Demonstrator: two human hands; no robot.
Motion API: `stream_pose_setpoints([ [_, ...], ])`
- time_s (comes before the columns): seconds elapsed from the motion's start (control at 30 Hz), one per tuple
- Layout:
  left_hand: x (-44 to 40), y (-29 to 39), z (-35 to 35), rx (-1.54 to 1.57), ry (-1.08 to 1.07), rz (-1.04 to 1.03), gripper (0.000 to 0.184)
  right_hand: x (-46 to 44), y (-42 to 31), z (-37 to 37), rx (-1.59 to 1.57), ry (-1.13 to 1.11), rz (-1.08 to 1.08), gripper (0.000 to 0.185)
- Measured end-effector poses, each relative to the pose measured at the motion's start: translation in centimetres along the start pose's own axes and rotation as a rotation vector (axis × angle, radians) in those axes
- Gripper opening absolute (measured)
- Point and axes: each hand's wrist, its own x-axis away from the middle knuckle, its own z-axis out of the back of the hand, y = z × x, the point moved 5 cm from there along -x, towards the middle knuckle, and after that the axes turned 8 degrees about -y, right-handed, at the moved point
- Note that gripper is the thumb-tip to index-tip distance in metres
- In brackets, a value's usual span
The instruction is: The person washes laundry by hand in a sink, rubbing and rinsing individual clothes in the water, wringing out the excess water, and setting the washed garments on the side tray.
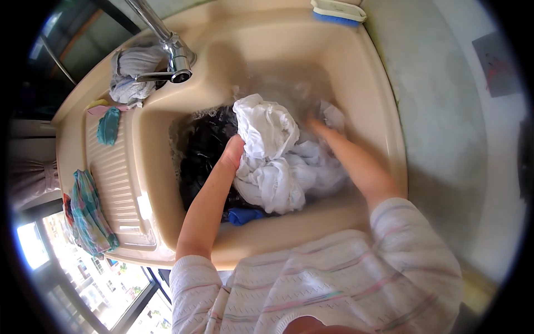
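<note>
A bunched white cloth [267, 125] rises above the cloudy water in a beige sink. My left hand [235, 150] is closed on its left side, the fingers mostly hidden behind the folds. My right hand [316, 123] is under the murky water to the right, beside a submerged piece of white fabric [332, 117]; its fingers are blurred and hidden. More white fabric [272, 186] lies heaped below the raised bunch. Dark wet clothing [203, 150] floats on the left, and a blue cloth [245, 216] shows at the near edge of the water.
A chrome faucet [179, 58] stands at the back left, near a grey cloth [133, 69]. The ribbed drainboard [119, 183] holds a teal cloth [108, 126] and a checked cloth [92, 214]. A scrub brush [338, 12] rests on the far rim. A wall [439, 139] borders the right side.
</note>
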Motion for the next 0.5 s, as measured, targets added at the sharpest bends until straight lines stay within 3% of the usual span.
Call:
stream_pose_setpoints([
  [0.17,0.0,0.5,-0.2,-0.090,0.045,-0.039,0.032,6.4,-0.1,-2.4,-0.651,-0.136,-0.203,0.047],
  [0.27,-0.6,0.4,0.1,-0.078,0.020,-0.035,0.031,8.3,-0.3,-3.6,-0.729,-0.105,-0.251,0.048],
  [0.33,-1.0,0.4,0.7,-0.170,0.065,-0.053,0.031,8.7,-0.5,-3.7,-0.622,-0.080,-0.248,0.049],
  [0.4,0.9,1.7,-2.4,-0.392,0.191,-0.103,0.031,8.4,-0.2,-3.3,-0.313,-0.063,-0.201,0.048],
  [0.5,2.0,2.8,-5.5,-0.546,0.149,-0.182,0.029,8.5,-1.3,-2.8,0.145,-0.094,-0.125,0.046],
])
